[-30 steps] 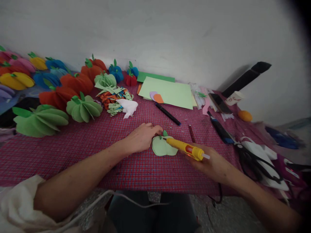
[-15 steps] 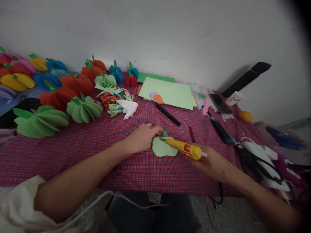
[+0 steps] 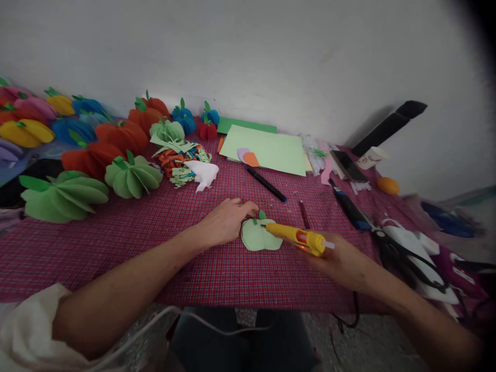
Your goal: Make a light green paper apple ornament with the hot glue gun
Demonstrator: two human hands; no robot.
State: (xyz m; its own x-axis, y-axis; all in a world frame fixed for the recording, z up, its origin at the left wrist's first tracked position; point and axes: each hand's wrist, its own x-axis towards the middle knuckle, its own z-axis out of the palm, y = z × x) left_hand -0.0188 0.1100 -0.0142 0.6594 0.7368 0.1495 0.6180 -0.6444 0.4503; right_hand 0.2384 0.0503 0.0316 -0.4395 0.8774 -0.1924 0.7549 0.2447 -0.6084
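A flat light green paper pumpkin [image 3: 258, 238] lies on the checked cloth in front of me, with a small dark green paper stem and leaf at its top. My left hand [image 3: 227, 219] has its fingers closed at the pumpkin's upper left edge; the fingertips are partly hidden. In my right hand [image 3: 341, 261] is a yellow hot glue gun [image 3: 296, 236], a glue stick poking out of its back end. Its nozzle points left, over the upper middle of the pumpkin just right of the stem. The fingers on the handle are largely hidden behind the gun.
Finished paper pumpkins [image 3: 122, 135] crowd the left, beside a heap of paper scraps [image 3: 182, 163]. Behind lie light green sheets [image 3: 267, 147] and a black marker [image 3: 267, 184]. To the right are a cutter [image 3: 351, 206], scissors [image 3: 411, 258], a paper cup [image 3: 372, 157] and an orange fruit [image 3: 388, 185].
The glue gun's nozzle has shifted slightly right, away from the green stem. My left hand stays at the pumpkin's edge, and the whole view has moved a little.
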